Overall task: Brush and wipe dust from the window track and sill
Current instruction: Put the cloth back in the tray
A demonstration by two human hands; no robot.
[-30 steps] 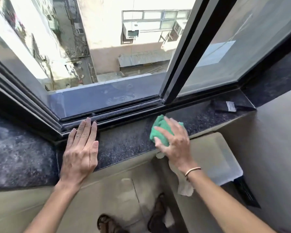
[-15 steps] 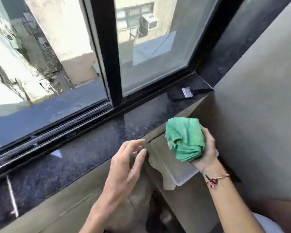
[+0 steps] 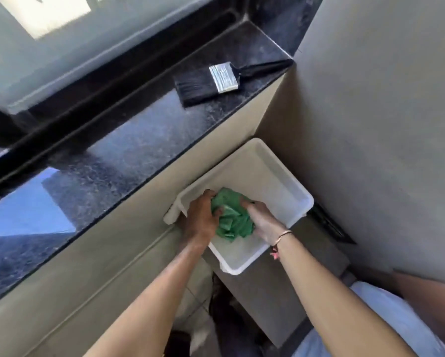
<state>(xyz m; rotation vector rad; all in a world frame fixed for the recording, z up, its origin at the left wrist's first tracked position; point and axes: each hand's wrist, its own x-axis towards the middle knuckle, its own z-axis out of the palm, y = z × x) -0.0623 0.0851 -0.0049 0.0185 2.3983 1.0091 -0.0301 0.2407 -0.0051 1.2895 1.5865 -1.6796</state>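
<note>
A crumpled green cloth (image 3: 231,218) sits inside a white plastic tub (image 3: 280,181) below the sill, squeezed between both hands. My left hand (image 3: 200,219) grips its left side and my right hand (image 3: 263,220) grips its right side. The dark speckled stone sill (image 3: 128,150) runs diagonally across the view, with the black window track (image 3: 92,99) behind it. A black-bristled paintbrush (image 3: 211,82) with a metal ferrule lies on the sill's right end, untouched.
A beige wall (image 3: 370,124) rises on the right, close to the tub. The beige wall face (image 3: 87,253) drops below the sill. Tiled floor and dark footwear (image 3: 216,318) show between my arms. The glass pane (image 3: 61,47) is shut behind the track.
My right hand carried the green cloth off the sill and down into the white tub. My left hand left the sill and joined it on the cloth. The view tilted down and right.
</note>
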